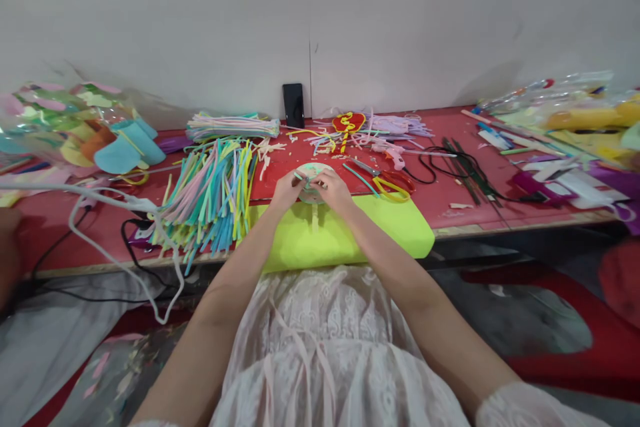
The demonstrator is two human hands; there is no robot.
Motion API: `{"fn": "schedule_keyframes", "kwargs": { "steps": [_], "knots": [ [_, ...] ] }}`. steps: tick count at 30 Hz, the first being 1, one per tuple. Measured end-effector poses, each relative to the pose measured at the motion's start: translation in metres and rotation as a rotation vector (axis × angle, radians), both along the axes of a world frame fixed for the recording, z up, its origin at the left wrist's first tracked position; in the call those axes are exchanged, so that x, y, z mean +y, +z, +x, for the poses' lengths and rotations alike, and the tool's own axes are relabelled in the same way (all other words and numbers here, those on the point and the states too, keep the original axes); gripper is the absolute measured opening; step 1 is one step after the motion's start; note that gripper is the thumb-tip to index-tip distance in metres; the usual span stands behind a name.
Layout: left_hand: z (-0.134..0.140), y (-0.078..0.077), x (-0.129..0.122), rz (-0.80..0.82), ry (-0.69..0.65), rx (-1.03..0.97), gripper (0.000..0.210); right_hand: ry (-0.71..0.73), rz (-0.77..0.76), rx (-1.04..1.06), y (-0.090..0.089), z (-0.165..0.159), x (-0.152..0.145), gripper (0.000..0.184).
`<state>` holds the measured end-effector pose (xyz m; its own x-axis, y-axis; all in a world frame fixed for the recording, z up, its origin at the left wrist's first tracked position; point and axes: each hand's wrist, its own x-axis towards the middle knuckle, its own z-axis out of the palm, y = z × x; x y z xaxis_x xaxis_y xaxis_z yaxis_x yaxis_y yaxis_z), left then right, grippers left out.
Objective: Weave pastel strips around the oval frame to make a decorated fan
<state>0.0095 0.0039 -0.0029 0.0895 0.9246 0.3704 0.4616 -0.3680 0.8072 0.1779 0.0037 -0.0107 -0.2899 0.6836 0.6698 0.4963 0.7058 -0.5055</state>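
In the middle of the table, my left hand [287,189] and my right hand [335,189] meet over a round pale-green disc [311,197] with a short pale-yellow stem pointing toward me. The fingers of both hands are closed at the disc's top. A small pale strip shows at my left fingertips; its kind is too small to make out. Beneath lies a bright yellow-green sheet [395,230] over the table's front edge. A big bundle of pastel pipe cleaners [210,190] lies left of my hands. Yellow-handled pliers [390,188] and red-handled scissors [400,179] rest to the right.
A black phone [293,105] leans against the white partition [200,47]. A red and yellow heart-topped piece [349,125] lies behind my hands. A purple glue gun [545,188] and its black cord lie right. A white cable [175,273] hangs at left, near bagged coloured pieces [125,147].
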Motion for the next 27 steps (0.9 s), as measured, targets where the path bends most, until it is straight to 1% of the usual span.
{"fn": "schedule_keyframes", "kwargs": {
  "steps": [5, 10, 16, 21, 23, 27],
  "knots": [
    [-0.0011, -0.0021, 0.0014, 0.004, 0.030, -0.003, 0.012, -0.035, 0.020, -0.060, 0.0036, -0.0035, -0.0040, 0.014],
    [-0.0001, -0.0017, 0.0040, -0.033, 0.024, -0.084, 0.013, -0.026, -0.048, 0.018, 0.0052, -0.0045, -0.0040, 0.017],
    [-0.0014, -0.0057, 0.0079, -0.045, -0.018, -0.196, 0.017, -0.023, -0.141, 0.119, 0.0000, -0.0052, 0.0014, 0.023],
    [-0.0003, -0.0012, 0.0043, -0.062, -0.029, -0.234, 0.019, -0.031, -0.185, 0.176, -0.0033, -0.0056, 0.0043, 0.025],
    [0.0003, 0.0005, 0.0029, -0.083, -0.052, -0.259, 0.020, -0.030, -0.189, 0.192, -0.0030, -0.0051, 0.0045, 0.025],
    [0.0008, -0.0003, 0.0037, -0.112, -0.164, -0.308, 0.028, -0.013, -0.180, 0.220, -0.0011, -0.0034, 0.0047, 0.025]
  ]
}}
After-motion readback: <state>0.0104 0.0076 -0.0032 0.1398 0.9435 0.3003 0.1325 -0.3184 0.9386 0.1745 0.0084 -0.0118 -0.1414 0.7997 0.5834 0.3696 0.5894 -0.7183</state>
